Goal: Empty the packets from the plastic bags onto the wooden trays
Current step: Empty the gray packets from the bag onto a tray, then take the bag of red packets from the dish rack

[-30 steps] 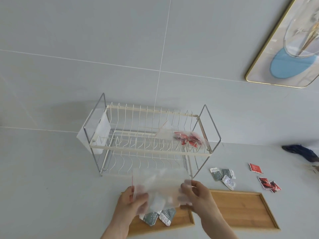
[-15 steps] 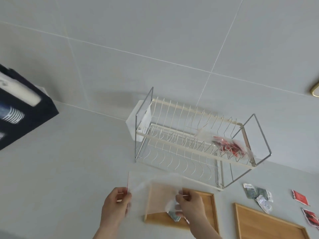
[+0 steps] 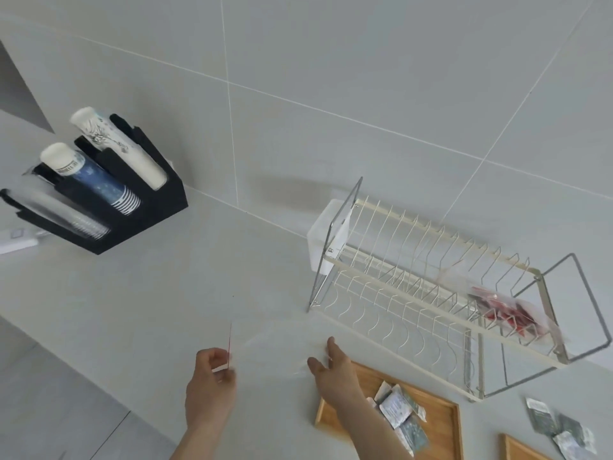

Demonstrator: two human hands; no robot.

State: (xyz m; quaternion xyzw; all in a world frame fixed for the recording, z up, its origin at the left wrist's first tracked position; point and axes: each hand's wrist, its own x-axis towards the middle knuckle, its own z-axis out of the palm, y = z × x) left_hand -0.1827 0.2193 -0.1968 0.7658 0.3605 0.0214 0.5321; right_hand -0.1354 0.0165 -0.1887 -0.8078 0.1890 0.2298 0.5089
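Packets (image 3: 398, 411) lie on the wooden tray (image 3: 441, 423) right of my right hand (image 3: 328, 365). It and my left hand (image 3: 212, 373) pinch the emptied clear bag (image 3: 272, 346). Loose plastic could snag the dish rack (image 3: 431, 293), where the red-packet bag (image 3: 504, 308) waits.

A thin, clear plastic bag (image 3: 278, 346), nearly invisible, stretches over the matt grey counter (image 3: 132, 310). The tray (image 3: 441, 423) beside it is smooth pale wood, carrying glossy foil-like packets (image 3: 396, 405). The rack (image 3: 431, 293) is bright metal wire with cream-coated bars. Behind it, satin grey wall tiles (image 3: 331, 61).
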